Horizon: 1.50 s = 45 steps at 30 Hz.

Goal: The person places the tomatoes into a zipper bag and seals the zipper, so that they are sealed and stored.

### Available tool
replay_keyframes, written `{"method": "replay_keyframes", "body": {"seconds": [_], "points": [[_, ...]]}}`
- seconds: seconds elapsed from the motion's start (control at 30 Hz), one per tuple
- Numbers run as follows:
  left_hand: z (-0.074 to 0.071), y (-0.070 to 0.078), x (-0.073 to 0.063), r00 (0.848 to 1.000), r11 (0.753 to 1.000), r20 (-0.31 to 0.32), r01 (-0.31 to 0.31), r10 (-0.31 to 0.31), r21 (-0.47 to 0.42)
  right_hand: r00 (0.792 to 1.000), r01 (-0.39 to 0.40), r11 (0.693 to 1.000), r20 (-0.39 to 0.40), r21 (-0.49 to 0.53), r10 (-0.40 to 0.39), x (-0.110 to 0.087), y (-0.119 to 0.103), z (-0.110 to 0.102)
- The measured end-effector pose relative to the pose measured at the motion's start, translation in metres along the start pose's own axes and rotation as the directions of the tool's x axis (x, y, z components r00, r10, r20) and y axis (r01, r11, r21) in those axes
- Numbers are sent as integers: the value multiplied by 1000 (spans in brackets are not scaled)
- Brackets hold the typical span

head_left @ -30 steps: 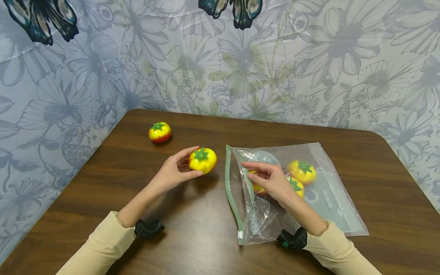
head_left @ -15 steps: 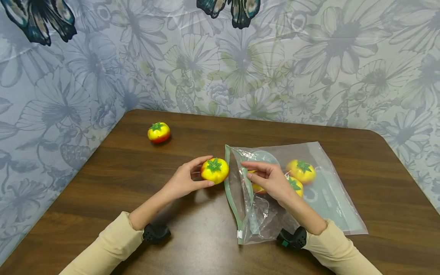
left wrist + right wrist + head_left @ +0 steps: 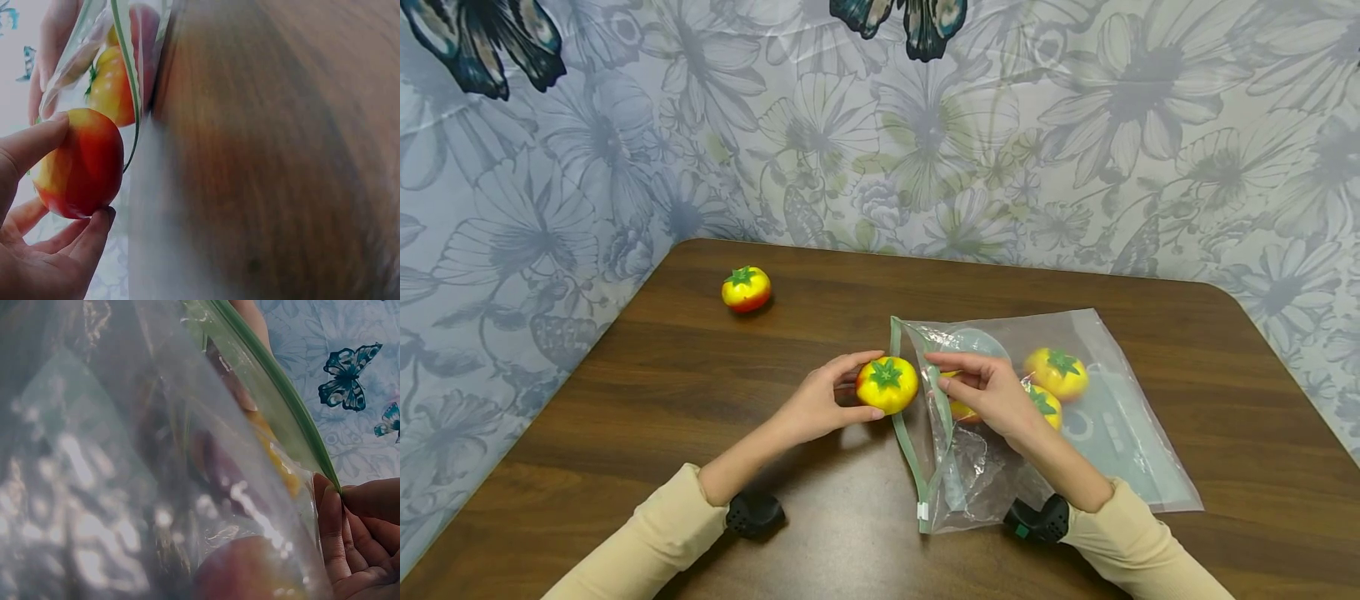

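Note:
My left hand (image 3: pixel 822 402) holds a yellow and red toy tomato (image 3: pixel 888 386) with a green leafy top, right at the mouth of a clear zip bag (image 3: pixel 1120 375). In the left wrist view, thumb and fingertips pinch the tomato (image 3: pixel 90 165) from opposite sides. My right hand (image 3: pixel 992 398) pinches the bag's green-edged upper lip and lifts it, so the mouth gapes toward the left; the right wrist view shows thumb and finger on the green edge (image 3: pixel 294 400). Inside the bag lie several more tomatoes (image 3: pixel 1058 374), one partly hidden behind the right hand.
Another tomato (image 3: pixel 747 290) stands alone near the far left of the brown wooden table (image 3: pixel 647 392). A white slider (image 3: pixel 922 511) sits at the near end of the bag's zip. Behind the table hangs a floral cloth (image 3: pixel 925 167) with butterflies.
The left hand has carried its tomato rightward and slightly nearer, from beside the bag up to its open mouth. The right hand keeps its pinch on the bag's edge, nearly still.

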<state>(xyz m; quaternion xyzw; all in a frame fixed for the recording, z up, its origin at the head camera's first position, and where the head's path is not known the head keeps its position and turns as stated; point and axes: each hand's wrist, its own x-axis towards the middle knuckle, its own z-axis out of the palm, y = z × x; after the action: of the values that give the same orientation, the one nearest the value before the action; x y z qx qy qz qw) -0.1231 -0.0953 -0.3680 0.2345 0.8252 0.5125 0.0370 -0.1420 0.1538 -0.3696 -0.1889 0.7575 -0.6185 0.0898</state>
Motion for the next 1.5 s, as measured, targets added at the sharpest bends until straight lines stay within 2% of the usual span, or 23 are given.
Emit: {"method": "replay_keyframes", "body": {"seconds": [0.07, 0.17, 0.23, 0.43, 0.57, 0.9, 1.0, 1.2, 1.33, 1.5], "points": [[3, -4, 1, 1000, 1000, 2, -19, 19, 20, 1000, -3, 1000, 1, 1, 3, 0, 0, 0], [7, -17, 3, 999, 998, 11, -37, 37, 54, 1000, -4, 1000, 3, 0, 4, 0, 0, 0], [10, -23, 5, 999, 997, 24, -33, 32, 64, 1000, -6, 1000, 4, -1, 6, 0, 0, 0], [14, -22, 6, 996, 992, 77, -49, 40, 120, 1000, -27, 1000, 11, -2, 27, -1, -1, 0], [16, -22, 7, 996, 986, 84, -52, 39, 157, 999, -31, 1000, 11, 0, 31, 0, -1, 0], [19, -21, 8, 994, 987, 107, -51, 35, 152, 1000, -27, 999, 12, 23, 27, -1, 0, 1], [16, -20, 6, 995, 990, 82, -62, 52, 127, 1000, -23, 999, 14, 26, 22, -1, 1, 1], [9, -18, -3, 998, 996, -34, -53, 55, 71, 1000, -10, 1000, 11, 27, 9, 0, 0, 2], [10, -18, -8, 998, 997, -46, -39, 42, 72, 1000, -5, 999, 10, 31, 5, 1, -1, 2], [14, -19, -6, 997, 995, -57, -44, 49, 94, 1000, -17, 999, 11, 33, 16, -1, -1, 1]]}}
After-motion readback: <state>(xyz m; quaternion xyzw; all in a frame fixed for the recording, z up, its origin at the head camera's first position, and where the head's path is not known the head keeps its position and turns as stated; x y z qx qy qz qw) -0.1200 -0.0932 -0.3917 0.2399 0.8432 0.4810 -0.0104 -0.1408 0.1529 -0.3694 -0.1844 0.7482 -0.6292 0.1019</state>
